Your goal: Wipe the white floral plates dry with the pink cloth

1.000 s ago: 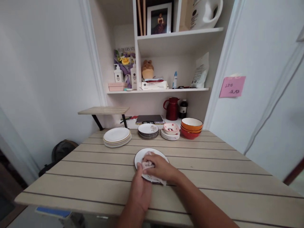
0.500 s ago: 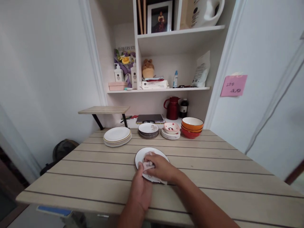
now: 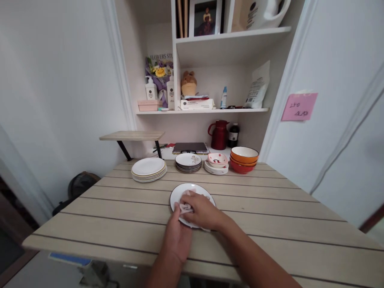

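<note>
A white plate with a dark rim [image 3: 177, 194] is held just over the front middle of the table, its near edge toward me. My left hand [image 3: 177, 234] grips that near edge, thumb on top and the other fingers underneath, partly hidden. Against the plate's upper face, my right hand [image 3: 201, 209] presses a crumpled pale pinkish cloth [image 3: 186, 207] with bent fingers. Part of the plate's surface is covered by the right hand and the cloth.
Along the slatted table's [image 3: 120, 216] back stand a stack of white plates [image 3: 148, 167], dark-rimmed plates [image 3: 188, 161], small dishes under a pink square bowl [image 3: 217, 160], and orange and red bowls [image 3: 244, 160]. Behind them are a red jug [image 3: 219, 136] and a small raised shelf [image 3: 132, 136].
The view has shifted slightly. My right hand and the cloth have moved only a little on the plate; my left hand keeps its hold on the edge.
</note>
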`<state>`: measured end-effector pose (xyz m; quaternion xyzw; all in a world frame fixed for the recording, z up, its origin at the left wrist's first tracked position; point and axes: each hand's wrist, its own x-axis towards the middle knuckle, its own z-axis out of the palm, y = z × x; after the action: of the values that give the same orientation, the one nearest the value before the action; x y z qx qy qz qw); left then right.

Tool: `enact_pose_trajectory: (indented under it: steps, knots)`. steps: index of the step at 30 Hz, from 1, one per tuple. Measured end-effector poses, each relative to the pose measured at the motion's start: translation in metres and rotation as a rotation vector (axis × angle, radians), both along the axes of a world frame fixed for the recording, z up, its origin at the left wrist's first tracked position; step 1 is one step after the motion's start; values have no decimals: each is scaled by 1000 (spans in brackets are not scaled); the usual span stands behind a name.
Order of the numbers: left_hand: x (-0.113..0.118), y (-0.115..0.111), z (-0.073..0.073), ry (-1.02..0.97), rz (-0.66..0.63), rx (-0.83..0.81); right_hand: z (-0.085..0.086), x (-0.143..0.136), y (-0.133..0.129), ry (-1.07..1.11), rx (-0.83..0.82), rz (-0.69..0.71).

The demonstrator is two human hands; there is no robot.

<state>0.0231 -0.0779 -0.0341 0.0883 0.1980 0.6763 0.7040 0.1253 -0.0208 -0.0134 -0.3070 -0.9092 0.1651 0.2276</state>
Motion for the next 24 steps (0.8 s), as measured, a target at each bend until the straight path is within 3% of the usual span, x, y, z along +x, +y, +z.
enact_pose_trajectory:
  steps: [4, 11, 15, 18, 24]
  knots:
    - [2, -2, 4, 36, 10, -23, -7, 11, 19, 46, -81, -78]
    - [2, -3, 1, 71, 17, -103, -14, 44, 50, 123, -68, -529]
    - [1, -1, -4, 62, 47, -148, -15, 61, 57, 312, -27, -728]
    - [0, -2, -7, 35, 49, -176, -15, 71, 61, 637, -204, -709]
    - [-2, -5, -8, 41, 38, -196, -11, 58, 58, 1070, -765, -399]
